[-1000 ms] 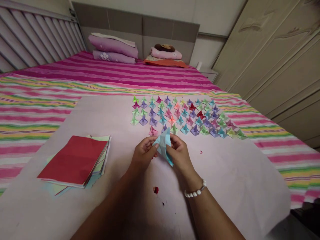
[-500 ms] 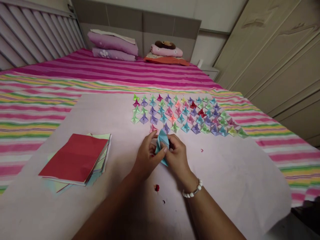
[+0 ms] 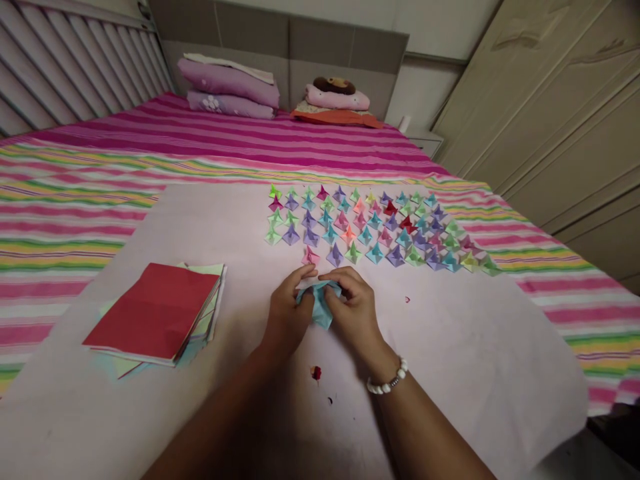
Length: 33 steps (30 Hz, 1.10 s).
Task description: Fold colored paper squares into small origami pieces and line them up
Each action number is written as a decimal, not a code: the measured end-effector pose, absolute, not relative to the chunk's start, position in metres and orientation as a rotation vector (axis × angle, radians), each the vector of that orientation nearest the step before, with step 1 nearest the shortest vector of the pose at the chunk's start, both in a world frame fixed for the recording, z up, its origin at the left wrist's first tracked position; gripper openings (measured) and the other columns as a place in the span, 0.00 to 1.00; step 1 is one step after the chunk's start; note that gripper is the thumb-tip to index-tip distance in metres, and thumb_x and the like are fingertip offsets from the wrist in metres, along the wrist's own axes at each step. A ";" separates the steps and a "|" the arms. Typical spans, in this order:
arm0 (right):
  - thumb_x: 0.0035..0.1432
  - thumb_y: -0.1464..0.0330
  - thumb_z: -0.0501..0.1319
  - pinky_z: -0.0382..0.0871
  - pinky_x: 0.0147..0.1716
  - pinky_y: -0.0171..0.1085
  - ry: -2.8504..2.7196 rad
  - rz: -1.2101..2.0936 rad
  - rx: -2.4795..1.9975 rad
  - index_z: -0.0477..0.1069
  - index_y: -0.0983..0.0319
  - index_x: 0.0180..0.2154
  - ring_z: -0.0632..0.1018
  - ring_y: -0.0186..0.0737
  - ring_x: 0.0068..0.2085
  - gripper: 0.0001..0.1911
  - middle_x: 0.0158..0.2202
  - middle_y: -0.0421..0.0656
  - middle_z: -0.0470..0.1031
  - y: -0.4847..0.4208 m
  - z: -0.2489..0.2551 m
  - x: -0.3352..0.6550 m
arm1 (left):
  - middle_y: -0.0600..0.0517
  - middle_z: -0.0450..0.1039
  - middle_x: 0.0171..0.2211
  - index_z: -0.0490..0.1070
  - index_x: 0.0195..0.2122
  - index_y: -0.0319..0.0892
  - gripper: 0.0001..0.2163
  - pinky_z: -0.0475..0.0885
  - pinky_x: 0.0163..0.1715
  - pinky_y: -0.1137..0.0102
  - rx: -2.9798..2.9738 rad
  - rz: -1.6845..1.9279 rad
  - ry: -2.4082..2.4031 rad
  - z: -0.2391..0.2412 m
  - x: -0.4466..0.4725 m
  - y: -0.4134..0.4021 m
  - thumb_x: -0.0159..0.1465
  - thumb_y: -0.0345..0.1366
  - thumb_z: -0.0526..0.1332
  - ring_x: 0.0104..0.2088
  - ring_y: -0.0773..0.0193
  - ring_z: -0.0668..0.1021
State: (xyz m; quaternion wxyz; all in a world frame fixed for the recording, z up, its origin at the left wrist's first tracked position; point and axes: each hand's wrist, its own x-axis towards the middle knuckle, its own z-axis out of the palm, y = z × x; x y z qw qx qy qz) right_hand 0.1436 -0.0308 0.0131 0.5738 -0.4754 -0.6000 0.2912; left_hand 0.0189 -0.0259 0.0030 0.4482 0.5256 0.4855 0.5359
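Blue paper point(image 3: 321, 316) is pinched by closed fingers of the left hand point(image 3: 290, 305) and right hand point(image 3: 357, 305) at centre, seemingly part-folded; folded shapes point(image 3: 385, 238) are lined up above, rightward; unfolded sheets point(image 3: 157, 313) are stacked at left.

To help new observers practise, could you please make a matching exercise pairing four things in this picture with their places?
Things:
1. red sheet
2. beaded bracelet
3. light blue paper
4. folded paper pieces

Places:
A. held in the left hand and right hand
B. on top of the paper stack
C. in rows beyond the hands
D. around the right wrist

Pairs: 1-B, 2-D, 3-A, 4-C
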 end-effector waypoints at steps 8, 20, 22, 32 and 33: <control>0.45 0.72 0.65 0.67 0.33 0.38 -0.999 1.084 -1.049 0.78 0.58 0.29 0.74 0.39 0.32 0.06 0.30 0.40 0.76 -0.024 0.013 0.155 | 0.51 0.78 0.31 0.78 0.38 0.41 0.11 0.68 0.27 0.72 1.001 1.190 0.933 0.008 0.016 -0.021 0.54 0.38 0.65 0.29 0.65 0.75; 0.45 0.60 0.70 0.62 0.25 0.35 -1.003 1.186 -0.952 0.74 0.60 0.33 0.67 0.33 0.24 0.14 0.23 0.36 0.70 -0.024 0.020 0.156 | 0.47 0.78 0.37 0.76 0.34 0.40 0.17 0.71 0.49 0.64 0.657 1.211 0.610 0.012 0.017 -0.015 0.48 0.46 0.72 0.43 0.59 0.78; 0.42 0.63 0.71 0.60 0.23 0.33 -0.981 1.143 -1.031 0.74 0.60 0.31 0.65 0.31 0.22 0.13 0.21 0.35 0.68 -0.024 0.019 0.157 | 0.49 0.78 0.35 0.76 0.33 0.41 0.15 0.72 0.45 0.67 0.723 1.181 0.631 0.011 0.017 -0.015 0.47 0.43 0.72 0.40 0.62 0.78; 0.41 0.62 0.72 0.55 0.21 0.32 -0.968 1.271 -1.053 0.73 0.62 0.23 0.62 0.29 0.21 0.13 0.17 0.34 0.65 -0.026 0.022 0.151 | 0.57 0.66 0.18 0.74 0.28 0.39 0.14 0.62 0.21 0.74 0.990 1.181 1.051 0.008 0.014 -0.017 0.49 0.44 0.71 0.20 0.72 0.66; 0.41 0.61 0.72 0.55 0.21 0.32 -0.973 1.274 -1.054 0.74 0.62 0.23 0.62 0.29 0.21 0.13 0.18 0.34 0.65 -0.026 0.022 0.151 | 0.57 0.67 0.19 0.74 0.28 0.39 0.14 0.63 0.22 0.74 0.992 1.184 1.051 0.007 0.014 -0.016 0.49 0.45 0.71 0.21 0.71 0.67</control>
